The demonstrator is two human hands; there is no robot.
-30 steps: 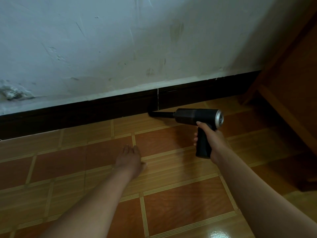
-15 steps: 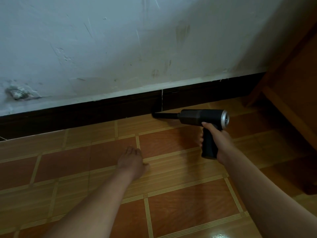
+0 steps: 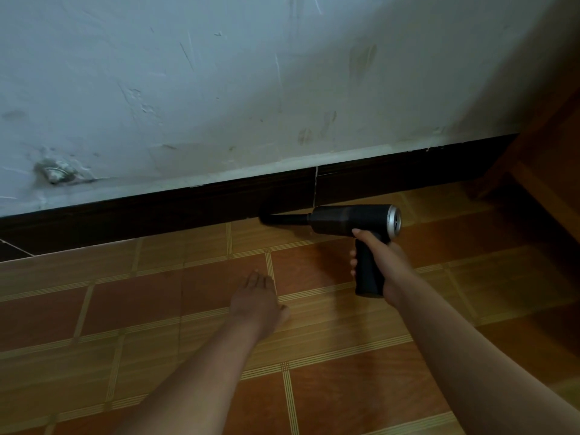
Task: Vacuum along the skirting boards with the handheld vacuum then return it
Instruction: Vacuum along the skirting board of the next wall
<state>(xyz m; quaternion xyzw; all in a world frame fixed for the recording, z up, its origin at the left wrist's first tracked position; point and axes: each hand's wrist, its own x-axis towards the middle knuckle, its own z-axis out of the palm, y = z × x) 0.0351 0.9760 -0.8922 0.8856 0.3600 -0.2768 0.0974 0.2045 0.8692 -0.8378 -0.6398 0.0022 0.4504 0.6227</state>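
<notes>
The right grip (image 3: 381, 262) curls round the handle of the handheld vacuum (image 3: 345, 219), whose nozzle meets the dark skirting board (image 3: 157, 211). The left grip (image 3: 255, 301) lies flat, fingers straight, on the floor (image 3: 188, 340). Wooden furniture (image 3: 549, 183) stands far right.

At right of centre, black handheld vacuum (image 3: 351, 221) gripped by its handle in the right hand (image 3: 381, 262), silver end cap toward the right edge. Narrow nozzle (image 3: 284, 219) pointing left, tip at the foot of the dark skirting board (image 3: 188, 208) — just left of a pale joint. Lower centre, left hand (image 3: 255, 299) flat on the orange floor tiles (image 3: 157, 309), fingers straight. Scuffed white wall (image 3: 219, 89) across the top; wooden furniture (image 3: 549, 183) at the right edge.
</notes>
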